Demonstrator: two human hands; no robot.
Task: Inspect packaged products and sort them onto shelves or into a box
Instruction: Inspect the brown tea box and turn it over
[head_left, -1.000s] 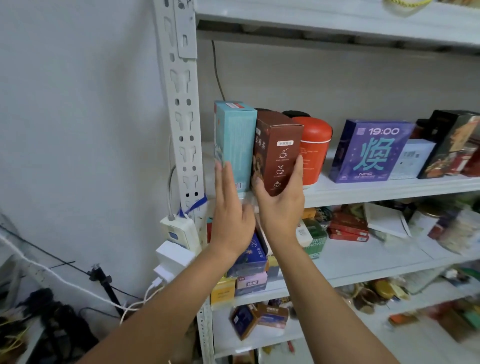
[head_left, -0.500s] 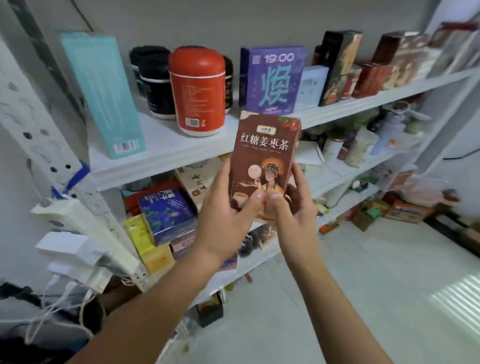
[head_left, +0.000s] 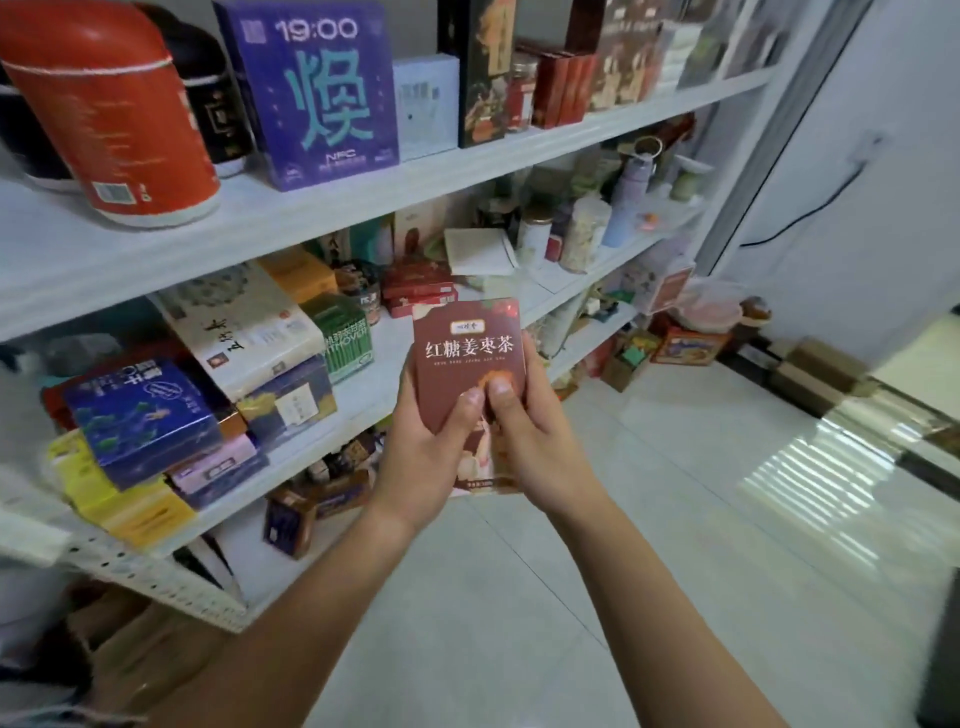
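A brown tea box (head_left: 467, 353) with white Chinese lettering stands upright in front of me, its printed face toward the camera. My left hand (head_left: 428, 441) grips its left side, thumb pressed on the front. My right hand (head_left: 530, 431) grips its right side, thumb beside the left one. The box is held in the air, away from the white metal shelves (head_left: 322, 208), roughly level with the second shelf's front edge. The lower part of the box is partly hidden by my thumbs.
The upper shelf carries a red canister (head_left: 109, 114), a purple "19:00" box (head_left: 311, 93) and dark boxes. The shelf below holds stacked boxes, among them a blue box (head_left: 140, 415), and jars (head_left: 582, 234). Cardboard boxes (head_left: 685, 343) sit on the pale tiled floor.
The brown box came off the top shelf, where it stood beside a teal box. Both hands now hold it lower, away from the shelf. The view has swung right and down.
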